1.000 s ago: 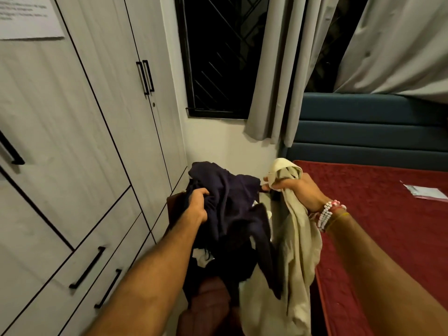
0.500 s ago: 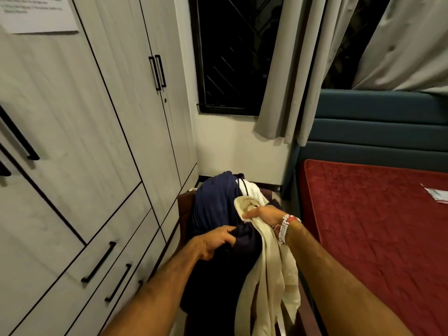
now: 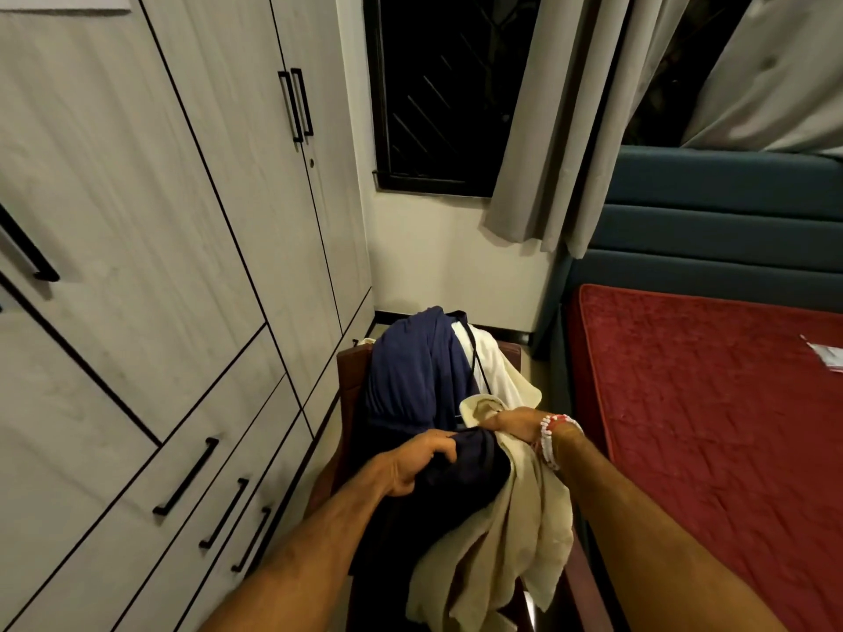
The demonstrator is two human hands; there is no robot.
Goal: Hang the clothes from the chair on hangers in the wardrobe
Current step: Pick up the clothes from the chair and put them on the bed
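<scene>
While the person gathers from the chair (image 3: pixel 350 374), the left hand (image 3: pixel 413 467) grips navy cloth (image 3: pixel 415 380), the right hand (image 3: pixel 506 422) apparently cream cloth (image 3: pixel 515 531); one needs lifting free.

A dark window (image 3: pixel 438 93) with a diagonal grille sits in the far cream wall (image 3: pixel 456 257). Grey curtains (image 3: pixel 561 130) hang to its right, above a teal padded headboard (image 3: pixel 707 212) and a red quilted bed (image 3: pixel 707 426).

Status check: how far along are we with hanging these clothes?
Done: nothing visibly hung; wardrobe doors are shut, no hanger in sight. In hand: left hand grips the navy garment, right hand grips the cream garment, both over the chair. Left: hang every piece.
</scene>
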